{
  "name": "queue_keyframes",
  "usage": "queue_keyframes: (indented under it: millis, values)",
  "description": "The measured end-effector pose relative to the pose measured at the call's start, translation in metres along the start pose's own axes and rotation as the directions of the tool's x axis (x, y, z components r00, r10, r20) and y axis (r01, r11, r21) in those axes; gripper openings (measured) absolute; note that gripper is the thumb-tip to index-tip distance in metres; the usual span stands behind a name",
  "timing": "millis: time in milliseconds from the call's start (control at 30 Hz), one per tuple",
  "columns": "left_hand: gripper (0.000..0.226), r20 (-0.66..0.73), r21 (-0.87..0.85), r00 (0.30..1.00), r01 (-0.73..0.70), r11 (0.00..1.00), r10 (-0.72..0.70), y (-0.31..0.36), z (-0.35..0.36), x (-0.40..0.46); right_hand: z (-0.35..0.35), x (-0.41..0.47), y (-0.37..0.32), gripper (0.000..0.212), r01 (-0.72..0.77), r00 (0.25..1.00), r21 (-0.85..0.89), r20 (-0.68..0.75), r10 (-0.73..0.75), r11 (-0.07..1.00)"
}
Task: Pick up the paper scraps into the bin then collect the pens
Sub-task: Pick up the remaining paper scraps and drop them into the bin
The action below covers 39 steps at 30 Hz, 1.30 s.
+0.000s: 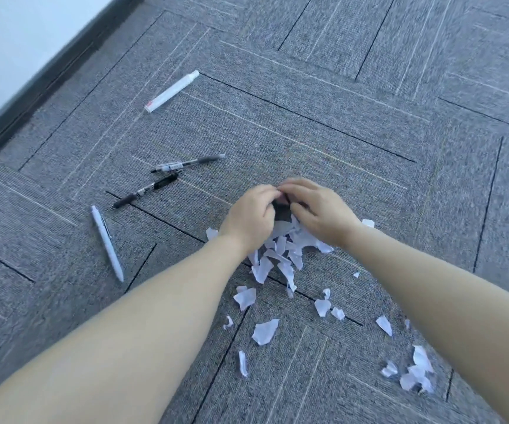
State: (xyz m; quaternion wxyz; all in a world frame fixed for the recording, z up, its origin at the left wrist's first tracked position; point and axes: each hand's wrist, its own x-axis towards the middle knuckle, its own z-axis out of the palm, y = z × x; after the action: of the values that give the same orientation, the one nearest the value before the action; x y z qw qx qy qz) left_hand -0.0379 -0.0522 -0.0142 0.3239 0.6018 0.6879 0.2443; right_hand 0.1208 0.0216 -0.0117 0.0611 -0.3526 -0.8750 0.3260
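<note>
Grey carpet floor (354, 123) fills the view, laid in tiles with dark and pale lines, and a dark skirting strip (42, 84) runs along the wall at the upper left. No bin shows anywhere in the frame, so where the scraps must go cannot be told from here.

Both forearms reach forward to the middle of the floor. The left hand (251, 217) and the right hand (319, 211) are cupped inward with their fingertips meeting, pressed together around the far end of a heap of paper scraps (280, 249). Something dark sits in the gap between the palms; what it is cannot be told. The hands look to be gathering the pile rather than lifting it yet.

Nearer the person, loose scraps lie scattered: a larger piece (265, 331) below the heap, a small cluster (416, 373) at the lower right, and several slivers between them.

To the left, well apart from the hands, lie four writing tools: a white marker-like tube (172, 91) farthest off, two black pens (187, 163) (146, 191) lying close together, and a white pen (107, 243) nearest.

By this showing the task is early: scraps are mostly on the floor, only being bunched, and every pen lies untouched.
</note>
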Motion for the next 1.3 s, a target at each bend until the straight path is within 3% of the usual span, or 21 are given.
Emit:
queue_keyframes:
  millis: [133,167,233,267,333,467,567,700,800,967,1167,1233,1300]
  values:
    - [0.034,-0.189,0.038,0.978,-0.082,0.996,0.088,-0.003,0.005,-0.056,0.008,-0.053,-0.004,0.037,0.079,0.991,0.053,-0.108,-0.073,0.995]
    - [0.034,-0.284,0.108,0.957,-0.032,0.994,0.061,-0.007,0.006,-0.060,0.009,-0.059,-0.001,0.038,0.032,0.985,0.048,-0.173,-0.023,0.998]
    - [0.041,-0.405,0.182,0.901,0.244,0.952,-0.154,-0.012,0.007,-0.061,0.009,-0.062,0.009,0.047,-0.163,0.953,-0.002,-0.259,0.157,0.987]
    - [0.047,-0.387,0.190,0.881,0.367,0.911,-0.273,-0.012,0.008,-0.061,0.009,-0.061,0.012,0.053,-0.249,0.939,-0.033,-0.253,0.233,0.968]
    - [0.056,-0.285,0.243,0.894,0.416,0.876,-0.345,-0.009,0.017,-0.063,0.012,-0.062,0.014,0.064,-0.275,0.952,-0.104,-0.168,0.256,0.956]
    - [0.057,-0.160,0.296,0.971,0.219,0.930,-0.178,0.010,0.038,-0.078,0.027,-0.070,0.001,0.074,-0.058,0.998,-0.063,0.006,0.058,0.996]
    - [0.061,-0.076,0.275,0.995,0.085,0.958,-0.067,0.017,0.051,-0.100,0.036,-0.083,-0.007,0.079,0.093,0.995,-0.044,0.027,-0.092,0.995]
    - [0.064,-0.061,0.353,0.998,0.031,0.935,-0.010,0.004,0.061,-0.108,0.056,-0.096,-0.009,0.081,0.187,0.982,-0.284,0.030,-0.187,0.940]
    - [0.057,-0.132,0.479,0.991,0.052,0.876,0.013,0.004,0.062,-0.096,0.065,-0.096,-0.013,0.064,0.134,0.980,-0.404,-0.083,-0.182,0.905]
    - [0.031,-0.129,0.524,0.967,-0.123,0.843,0.221,0.002,0.066,-0.088,0.063,-0.097,-0.019,0.021,0.166,0.963,-0.399,-0.132,-0.235,0.902]
    - [0.059,-0.017,0.565,0.904,-0.344,0.750,0.427,-0.006,0.059,-0.080,0.054,-0.114,-0.029,0.013,0.007,1.000,-0.311,-0.005,-0.009,0.950]
    - [0.062,-0.007,0.496,0.883,-0.405,0.768,0.470,0.004,0.057,-0.077,0.038,-0.118,-0.034,0.014,-0.184,0.982,-0.112,0.020,0.187,0.977]
    - [0.063,-0.065,0.342,0.909,-0.368,0.864,0.413,0.032,0.056,-0.069,0.014,-0.123,-0.036,0.016,-0.354,0.935,0.116,0.012,0.355,0.928]
